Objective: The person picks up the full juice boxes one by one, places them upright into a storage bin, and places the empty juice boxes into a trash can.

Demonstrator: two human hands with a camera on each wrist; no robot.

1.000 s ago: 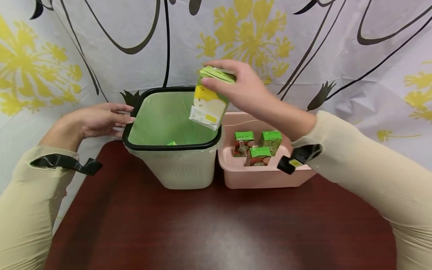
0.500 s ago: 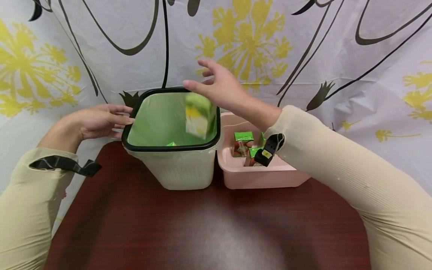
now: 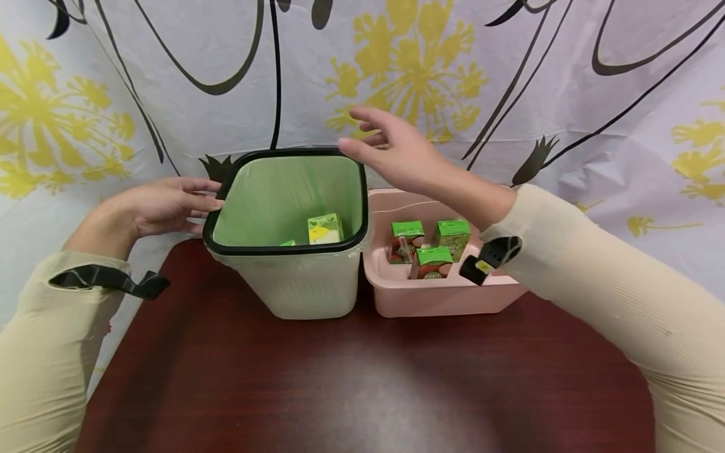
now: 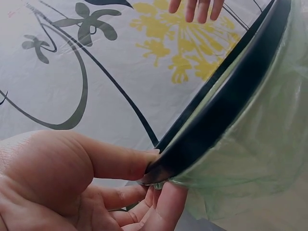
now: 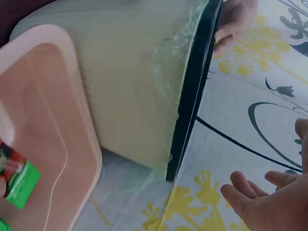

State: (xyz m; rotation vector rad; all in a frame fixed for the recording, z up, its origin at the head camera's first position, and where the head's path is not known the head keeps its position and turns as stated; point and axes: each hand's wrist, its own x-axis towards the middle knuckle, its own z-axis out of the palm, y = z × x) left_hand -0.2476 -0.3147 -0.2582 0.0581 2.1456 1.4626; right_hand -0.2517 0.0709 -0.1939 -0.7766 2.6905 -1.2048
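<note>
A pale trash bin (image 3: pixel 308 286) with a black rim (image 3: pixel 283 250) and a green liner bag stands on the table. My left hand (image 3: pixel 161 207) pinches the rim at its left side, thumb on top and fingers below, as the left wrist view shows. A green and yellow juice box (image 3: pixel 325 230) lies inside the bin, its lower part hidden by the front rim. Just left of it shows a small green corner (image 3: pixel 288 243) of something else. Above the bin's back right corner my right hand (image 3: pixel 402 154) hovers with relaxed fingers, holding nothing.
Right of the bin sits a pink basin (image 3: pixel 447 302). In it stand juice boxes with green tops: a red one (image 3: pixel 404 245), another red one (image 3: pixel 433 264) in front, and a greenish one (image 3: pixel 453 236). A floral cloth (image 3: pixel 510 75) hangs behind the dark red table (image 3: pixel 340 390).
My right hand let go of the green and yellow juice box, which dropped into the bin. The hand then moved back slightly right. My left hand stayed at the rim.
</note>
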